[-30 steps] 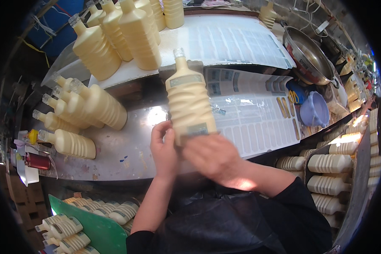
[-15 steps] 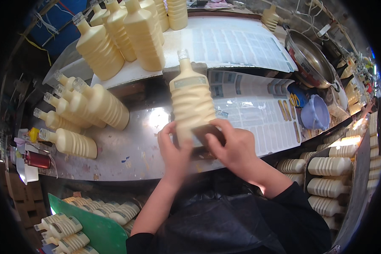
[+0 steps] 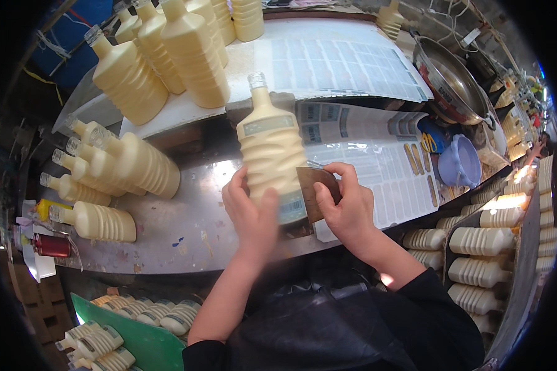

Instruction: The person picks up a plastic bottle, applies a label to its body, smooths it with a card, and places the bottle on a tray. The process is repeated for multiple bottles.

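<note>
A cream ribbed bottle (image 3: 271,154) lies in front of me, its clear threaded neck pointing away and resting near a dark block. A pale strip label is on its shoulder and another label (image 3: 292,207) is near its base. My left hand (image 3: 250,207) grips the bottle's lower left side, fingers along the edge and thumb on top, slightly blurred. My right hand (image 3: 346,201) pinches a flat brown scraper (image 3: 312,193), which stands at the bottle's lower right side beside the base label. Whether its edge touches the bottle I cannot tell.
Several cream bottles (image 3: 145,164) lie on the metal table (image 3: 167,244) at left; others stand (image 3: 195,52) behind. Label sheets (image 3: 365,185) cover the right, with yellow-handled scissors (image 3: 428,143), a lilac bucket (image 3: 461,162) and a metal pan (image 3: 452,77). Bottle stacks flank me below.
The scraper has swung from over the bottle's base to its right side, uncovering the base label. My right hand has moved right with it. The left hand still holds the bottle.
</note>
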Demonstrator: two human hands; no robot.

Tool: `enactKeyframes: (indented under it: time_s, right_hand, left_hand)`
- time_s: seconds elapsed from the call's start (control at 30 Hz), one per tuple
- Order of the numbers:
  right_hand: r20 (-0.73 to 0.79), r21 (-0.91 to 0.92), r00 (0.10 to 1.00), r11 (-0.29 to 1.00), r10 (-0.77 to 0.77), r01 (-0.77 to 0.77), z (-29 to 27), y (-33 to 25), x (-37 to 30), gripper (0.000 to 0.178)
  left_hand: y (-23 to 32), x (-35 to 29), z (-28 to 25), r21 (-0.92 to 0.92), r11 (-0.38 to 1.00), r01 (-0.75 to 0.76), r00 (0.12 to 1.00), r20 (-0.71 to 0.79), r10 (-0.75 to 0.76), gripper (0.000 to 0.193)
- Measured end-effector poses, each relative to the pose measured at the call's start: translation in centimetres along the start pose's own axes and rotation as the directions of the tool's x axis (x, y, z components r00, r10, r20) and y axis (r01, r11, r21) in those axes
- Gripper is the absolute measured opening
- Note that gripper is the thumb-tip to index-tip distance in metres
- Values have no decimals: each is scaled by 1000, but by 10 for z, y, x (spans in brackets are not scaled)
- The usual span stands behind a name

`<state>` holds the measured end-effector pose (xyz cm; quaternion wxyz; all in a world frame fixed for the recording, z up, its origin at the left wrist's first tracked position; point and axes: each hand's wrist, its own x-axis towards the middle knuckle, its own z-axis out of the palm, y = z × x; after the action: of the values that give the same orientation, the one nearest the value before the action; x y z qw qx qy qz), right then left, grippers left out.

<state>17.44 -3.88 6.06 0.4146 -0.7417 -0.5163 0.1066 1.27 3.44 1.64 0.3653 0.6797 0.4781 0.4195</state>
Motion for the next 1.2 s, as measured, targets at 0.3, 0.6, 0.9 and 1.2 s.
enactKeyframes:
  time_s: [0.3, 0.6, 0.9, 1.2]
  right_hand:
    - [5, -6, 959, 959, -283, 283, 14, -47, -13, 26]
    - [24, -101, 995, 990, -100, 102, 0, -14, -17, 29]
    - [-63, -62, 992, 993, -106, 103, -1, 9, -14, 30]
    - [-68, 214, 938, 913, -340, 347, -12, 4, 45, 29]
  left_hand:
    - [-7, -1, -7, -345, 931, 117, 993, 15, -119, 51]
    - [-10, -1, -17, -447, 885, 131, 991, 23, -135, 43]
    - [6, 64, -23, -322, 945, -52, 999, -2, 54, 43]
    - [7, 107, -3, -673, 591, 444, 895, 361, -262, 40]
